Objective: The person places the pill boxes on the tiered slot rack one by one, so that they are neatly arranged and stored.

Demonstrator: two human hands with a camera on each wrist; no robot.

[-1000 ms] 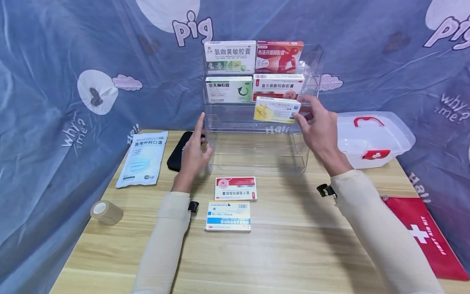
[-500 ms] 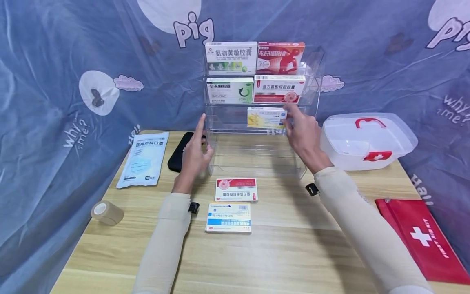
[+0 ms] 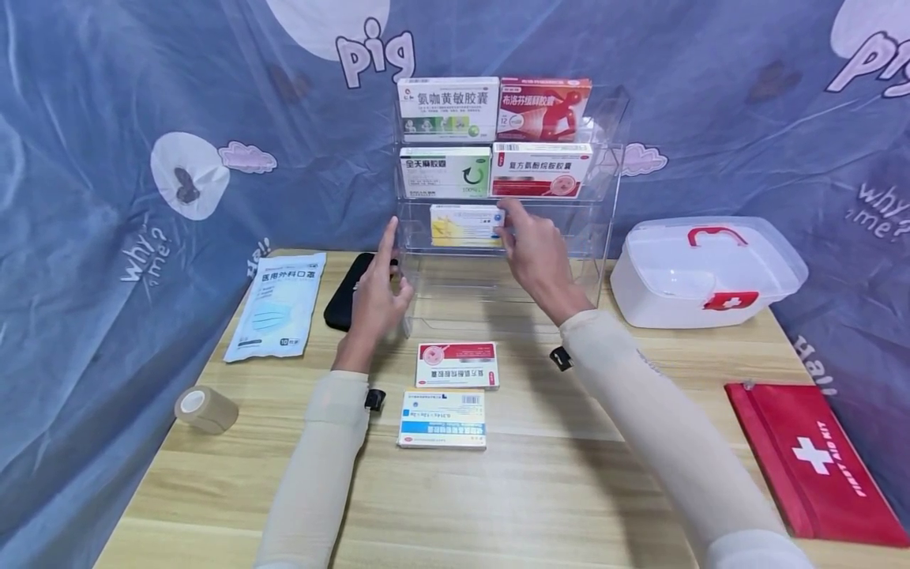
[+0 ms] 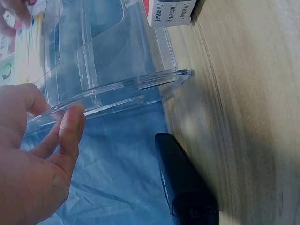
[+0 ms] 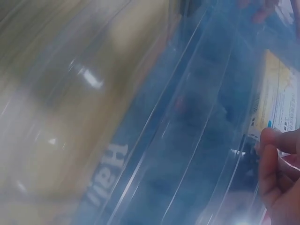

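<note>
Half-blurred yellow box (image 5: 281,93) pinched by right hand (image 3: 536,253).

Bright, even light; right wrist view blurred.

Blue cloth backdrop (image 3: 107,158) behind my table: "pig", "why? me?". Top white-green medicine box (image 3: 447,108): "氨咖黄敏胶囊". White flat mask packet (image 3: 277,307): "医用外科口罩", "10". Red flat pouch (image 3: 817,466): white cross, "FIRST AID KIT".
</note>
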